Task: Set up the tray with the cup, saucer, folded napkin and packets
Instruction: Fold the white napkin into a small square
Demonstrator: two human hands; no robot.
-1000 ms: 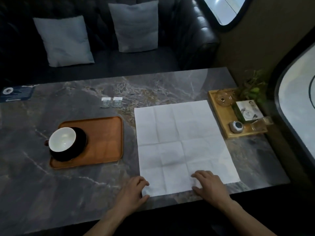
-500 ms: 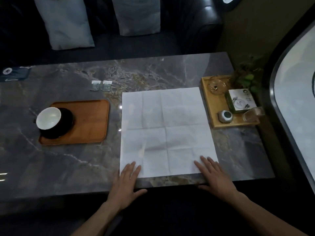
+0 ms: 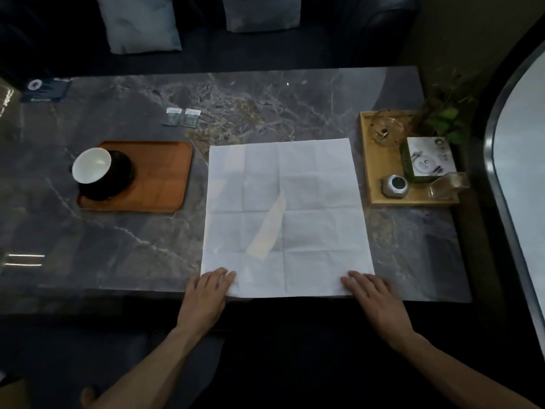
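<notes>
Hands rest flat at the near corners of a large white paper napkin (image 3: pixel 283 216), spread fully unfolded and creased into squares on a dark grey marble table (image 3: pixel 118 246). The left hand (image 3: pixel 206 293) presses the near-left corner with straight fingers, grasping nothing; the right hand (image 3: pixel 374 299) lies the same way on the near-right corner, fingers extended and relaxed. To the napkin's left sits a rounded rectangular brown wooden tray (image 3: pixel 159 178), carrying at its left end a white-lined cup (image 3: pixel 91 165) on a black saucer (image 3: pixel 115 178). Two small grey-and-white packets (image 3: pixel 182 116) lie side by side on the marble just beyond the tray, apart from it. To the napkin's right stands a lighter wooden tray (image 3: pixel 368 160) holding a clear glass dish, a printed box and a small round silver object. Grey cushions (image 3: pixel 138 22) sit on the dark sofa behind.
</notes>
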